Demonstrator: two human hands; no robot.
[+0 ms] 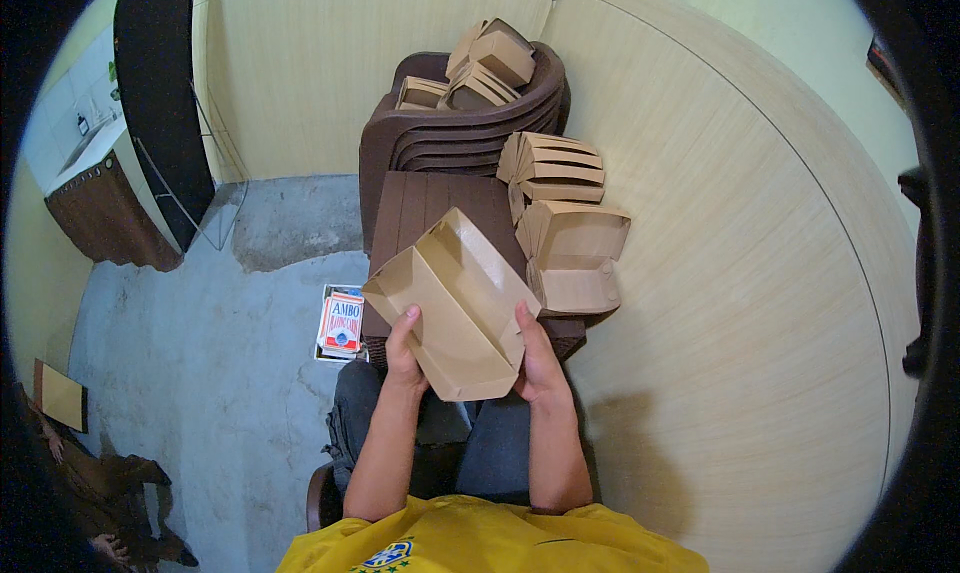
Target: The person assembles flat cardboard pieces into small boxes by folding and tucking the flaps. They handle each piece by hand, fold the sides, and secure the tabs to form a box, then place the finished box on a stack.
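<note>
A brown cardboard food box [440, 313], unfolded with a crease between its two halves, is held tilted above my lap. My left hand [405, 351] grips its lower left side, thumb on the inner face. On the lower right edge my right hand [538, 355] has its thumb over the rim, the other fingers hidden behind the card. Just beyond the box lies the brown slatted seat of stacked chairs [415, 208]. Beside that seat, on the right, stand an open cardboard box [580, 283] and a nested row of similar boxes [560, 168].
More cardboard boxes [490, 58] rest on the chair stack's top. On the floor to the left is a carton of small packs [342, 323]. A wood-panelled wall [740, 303] curves along the right. Another person [120, 493] is partly visible at lower left, near a sink counter [90, 153] farther back.
</note>
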